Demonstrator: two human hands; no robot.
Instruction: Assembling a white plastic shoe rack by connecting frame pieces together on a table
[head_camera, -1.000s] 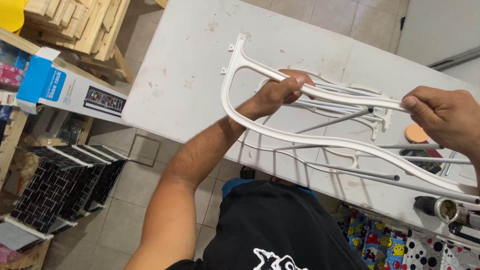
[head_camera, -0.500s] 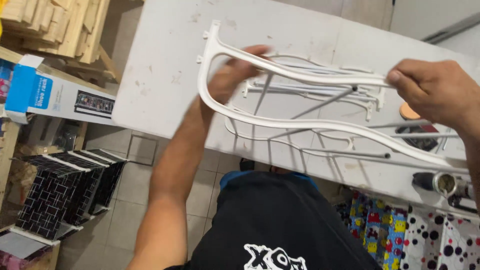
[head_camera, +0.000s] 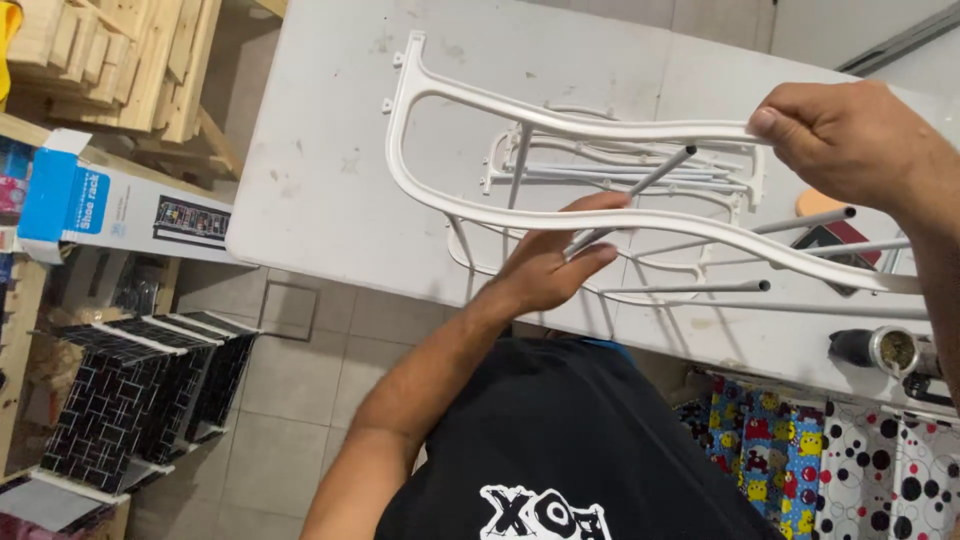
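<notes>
Left hand now off the white frame, fingers loosely spread under it, right hand fingers pinching its upper rail, above white surface, blue-and-white box lying at left.

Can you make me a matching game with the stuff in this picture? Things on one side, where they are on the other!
Things:
1. white curvy frame
2. grey metal rod
3. blue and white box
4. wooden slats

Places:
A. stacked in the top left corner
B. beside the table, left of it
C. pinched in the right hand
D. at the left hand fingers

Pairs: 1-C, 2-D, 3-B, 4-A
</notes>
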